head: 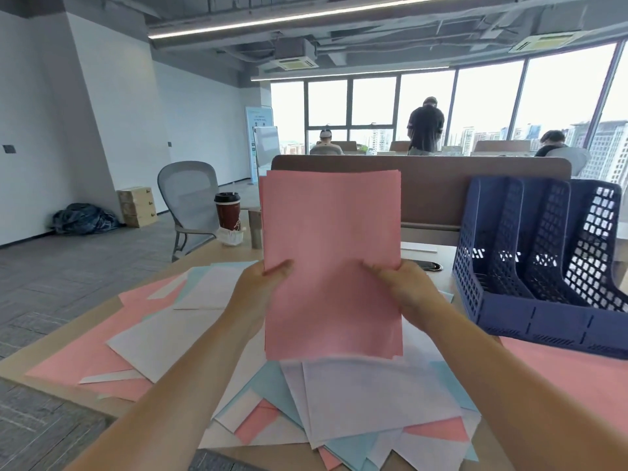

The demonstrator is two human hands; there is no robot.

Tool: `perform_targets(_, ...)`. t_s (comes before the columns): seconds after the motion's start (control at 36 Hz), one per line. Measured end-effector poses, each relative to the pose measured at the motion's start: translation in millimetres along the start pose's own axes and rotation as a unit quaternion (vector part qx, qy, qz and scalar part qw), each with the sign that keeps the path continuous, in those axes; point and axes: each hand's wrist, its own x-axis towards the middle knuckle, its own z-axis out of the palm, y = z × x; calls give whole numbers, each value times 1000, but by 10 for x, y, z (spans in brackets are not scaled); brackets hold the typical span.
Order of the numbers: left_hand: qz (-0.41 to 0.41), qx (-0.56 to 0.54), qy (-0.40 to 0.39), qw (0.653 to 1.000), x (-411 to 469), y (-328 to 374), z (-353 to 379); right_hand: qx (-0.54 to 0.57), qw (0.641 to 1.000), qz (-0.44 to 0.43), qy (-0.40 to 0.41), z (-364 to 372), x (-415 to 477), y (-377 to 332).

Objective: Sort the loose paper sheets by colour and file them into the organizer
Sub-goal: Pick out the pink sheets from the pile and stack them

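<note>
I hold a stack of pink sheets (331, 239) upright in front of me, its bottom edge resting on the paper pile. My left hand (261, 283) grips its left edge and my right hand (402, 287) grips its right edge. Below lies a loose pile of white sheets (370, 396), blue sheets (268, 385) and pink sheets (88, 351) spread over the desk. The dark blue mesh organizer (530, 321) with upright slots stands at the right, its slots holding no paper that I can see.
A red coffee cup (227, 212) and a crumpled white wrapper stand at the desk's far left, beside a grey cylinder. A brown desk divider (441, 185) runs behind. A grey office chair (188, 198) is at left. People sit and stand by the windows.
</note>
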Motion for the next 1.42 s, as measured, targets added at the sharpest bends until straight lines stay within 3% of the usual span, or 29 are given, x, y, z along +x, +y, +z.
perform_targets(0.11,-3,-13,9,1000,33,30,38,49,999,-14,14,-32,14,-50)
perform_targets(0.31,-65,36,5,997,-128,-251,107,22,999,30,2,-1,-11,341)
perform_targets(0.5,-39,45,21,998,-40,-146,155,61,998,17,7,-3,72,229)
perform_targets(0.69,-76,95,-2,993,-55,-271,121,27,999,44,9,-24,106,451)
perform_targets(0.86,-55,170,-14,984,-33,-265,145,-9,999,42,15,36,116,414)
perform_targets(1.14,11,180,-3,984,-152,111,611,-80,990,-14,114,-436,-124,-10)
perform_targets(1.25,2,163,-54,985,-342,194,1019,-110,974,-41,195,-953,-350,-190)
perform_targets(1.42,-43,112,-166,979,-726,214,1752,-155,949,-4,274,-1752,-793,-198)
